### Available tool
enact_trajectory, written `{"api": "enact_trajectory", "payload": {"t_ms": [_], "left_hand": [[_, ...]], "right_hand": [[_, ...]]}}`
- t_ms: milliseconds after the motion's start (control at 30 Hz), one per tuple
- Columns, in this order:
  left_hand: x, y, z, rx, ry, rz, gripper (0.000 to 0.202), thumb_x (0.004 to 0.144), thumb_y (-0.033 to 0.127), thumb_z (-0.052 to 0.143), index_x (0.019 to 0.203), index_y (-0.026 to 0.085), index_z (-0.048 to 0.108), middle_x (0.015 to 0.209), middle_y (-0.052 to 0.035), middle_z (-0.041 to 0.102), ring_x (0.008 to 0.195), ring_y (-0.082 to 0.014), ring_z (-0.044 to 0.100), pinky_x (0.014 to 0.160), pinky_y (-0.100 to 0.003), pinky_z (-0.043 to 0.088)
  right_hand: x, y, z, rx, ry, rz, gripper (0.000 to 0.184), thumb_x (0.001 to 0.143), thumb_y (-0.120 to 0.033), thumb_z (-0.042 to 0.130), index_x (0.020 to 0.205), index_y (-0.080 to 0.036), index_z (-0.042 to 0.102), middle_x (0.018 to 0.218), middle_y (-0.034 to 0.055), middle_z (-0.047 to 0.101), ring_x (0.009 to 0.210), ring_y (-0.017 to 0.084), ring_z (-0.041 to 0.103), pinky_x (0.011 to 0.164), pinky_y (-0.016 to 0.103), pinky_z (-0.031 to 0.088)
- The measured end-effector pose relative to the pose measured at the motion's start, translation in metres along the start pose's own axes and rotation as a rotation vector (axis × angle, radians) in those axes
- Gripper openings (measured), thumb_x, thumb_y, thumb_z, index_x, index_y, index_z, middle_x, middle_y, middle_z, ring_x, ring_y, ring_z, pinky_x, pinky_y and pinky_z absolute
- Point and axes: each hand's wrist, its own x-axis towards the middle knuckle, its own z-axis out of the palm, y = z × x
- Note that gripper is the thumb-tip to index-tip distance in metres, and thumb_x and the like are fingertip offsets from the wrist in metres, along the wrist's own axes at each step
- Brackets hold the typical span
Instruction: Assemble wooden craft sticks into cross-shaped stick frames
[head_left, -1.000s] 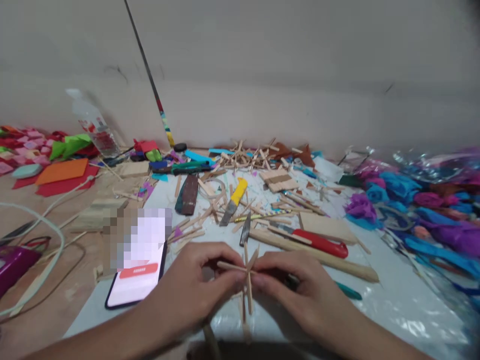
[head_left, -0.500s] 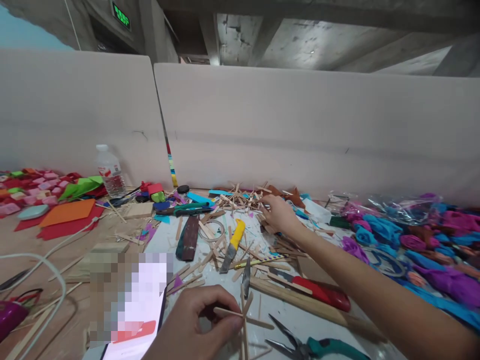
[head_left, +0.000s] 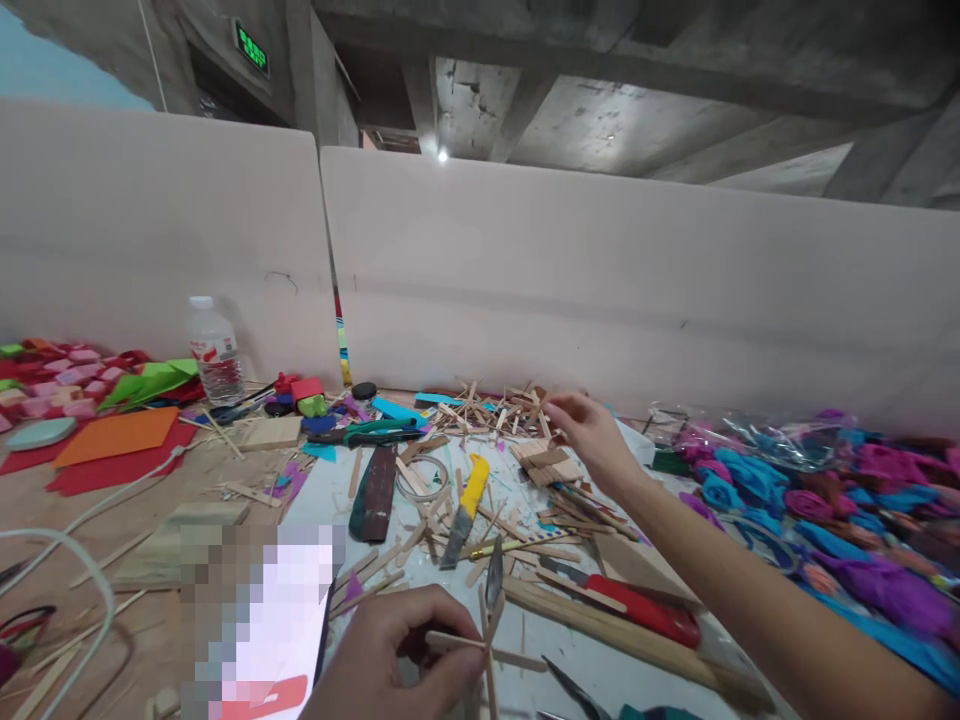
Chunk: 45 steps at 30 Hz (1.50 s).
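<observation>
Slippage threatens the cross of thin wooden sticks point(head_left: 510, 657), pinched only in the fingers point(head_left: 454, 655) of the left hand point(head_left: 390, 660) over the worktop point(head_left: 319, 495), while the right hand point(head_left: 592, 435), grip impossible to tell, hovers at the far heap of loose wooden sticks point(head_left: 487, 405).

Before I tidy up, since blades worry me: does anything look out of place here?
Yes: a yellow-handled knife lies with its blade seemingly uncovered amid loose wooden sticks strewn about.

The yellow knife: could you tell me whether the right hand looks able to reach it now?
Probably yes. The knife lies uncovered on the table, and the right hand hangs over the stick pile just beyond it, with nothing standing between them.
</observation>
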Motion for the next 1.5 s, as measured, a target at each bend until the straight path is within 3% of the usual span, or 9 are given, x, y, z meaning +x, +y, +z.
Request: {"api": "enact_trajectory", "payload": {"t_ms": [100,200,367,667,833,1000,1133,1333,1500], "left_hand": [[0.001,-0.004,0.002,0.020,-0.015,-0.010,0.021,0.083,0.037,0.069,0.086,0.018,0.076,0.084,-0.0059,0.075,0.084,-0.0255,0.069,0.077,-0.033,0.050],[0.000,-0.006,0.004,0.028,-0.024,-0.013,0.021,0.085,0.038,0.069,0.085,0.018,0.075,0.081,-0.0055,0.075,0.081,-0.0240,0.068,0.074,-0.032,0.049],[-0.002,-0.004,0.002,-0.001,-0.016,-0.015,0.023,0.087,0.038,0.072,0.083,0.016,0.074,0.073,-0.0030,0.070,0.070,-0.0188,0.062,0.064,-0.028,0.044],[-0.002,-0.005,-0.004,-0.061,-0.053,-0.051,0.023,0.090,0.037,0.073,0.083,0.015,0.071,0.074,-0.0027,0.067,0.067,-0.0157,0.059,0.062,-0.027,0.046],[-0.007,-0.006,-0.007,-0.041,-0.070,-0.068,0.021,0.092,0.039,0.073,0.087,0.019,0.073,0.081,-0.0019,0.068,0.071,-0.0150,0.059,0.063,-0.025,0.045],[-0.008,-0.005,-0.009,-0.043,-0.074,-0.065,0.018,0.094,0.037,0.073,0.088,0.020,0.073,0.079,-0.0001,0.068,0.069,-0.0144,0.060,0.062,-0.025,0.045],[-0.008,-0.003,-0.009,0.026,-0.074,-0.037,0.017,0.095,0.037,0.071,0.088,0.022,0.071,0.083,-0.0003,0.070,0.076,-0.0168,0.063,0.067,-0.027,0.047],[-0.013,0.006,-0.007,0.389,-0.162,0.048,0.018,0.096,0.034,0.062,0.083,0.023,0.067,0.075,0.0004,0.065,0.074,-0.0190,0.059,0.068,-0.029,0.044],[-0.018,0.014,-0.011,0.381,0.007,0.233,0.020,0.101,0.038,0.058,0.089,0.023,0.065,0.086,-0.0001,0.065,0.084,-0.0194,0.058,0.077,-0.030,0.044]], "right_hand": [[-0.067,-0.014,-0.002,0.248,-0.075,0.013,0.031,0.101,-0.047,0.066,0.110,-0.017,0.066,0.100,0.0053,0.071,0.086,0.020,0.072,0.069,0.033,0.061],[-0.128,-0.025,0.001,0.435,-0.115,0.058,0.034,0.092,-0.054,0.076,0.098,-0.022,0.063,0.092,0.0026,0.071,0.082,0.018,0.071,0.062,0.027,0.058],[-0.176,-0.037,0.007,0.592,-0.171,0.192,0.031,0.091,-0.049,0.078,0.099,-0.021,0.067,0.081,0.0027,0.075,0.068,0.018,0.073,0.055,0.025,0.058],[-0.189,-0.032,0.017,0.649,-0.391,0.300,0.030,0.095,-0.045,0.076,0.101,-0.017,0.083,0.089,0.0084,0.082,0.069,0.014,0.073,0.056,0.018,0.059],[-0.190,-0.028,0.016,0.702,-0.451,0.349,0.035,0.096,-0.042,0.076,0.122,-0.021,0.081,0.088,0.0080,0.084,0.071,0.014,0.075,0.059,0.017,0.061],[-0.190,-0.025,0.016,0.722,-0.512,0.341,0.031,0.098,-0.038,0.074,0.124,-0.022,0.080,0.090,0.0070,0.083,0.073,0.014,0.075,0.061,0.019,0.063],[-0.190,-0.025,0.018,0.690,-0.510,0.332,0.030,0.096,-0.039,0.075,0.120,-0.022,0.082,0.091,0.0075,0.081,0.081,0.019,0.078,0.061,0.022,0.064],[-0.190,-0.026,0.020,0.666,-0.406,0.375,0.025,0.088,-0.039,0.084,0.103,-0.020,0.086,0.078,0.0053,0.079,0.061,0.015,0.074,0.054,0.021,0.063],[-0.192,-0.026,0.023,0.599,-0.417,0.368,0.020,0.089,-0.038,0.082,0.103,-0.025,0.087,0.083,0.0055,0.082,0.061,0.016,0.075,0.056,0.023,0.064]]}}
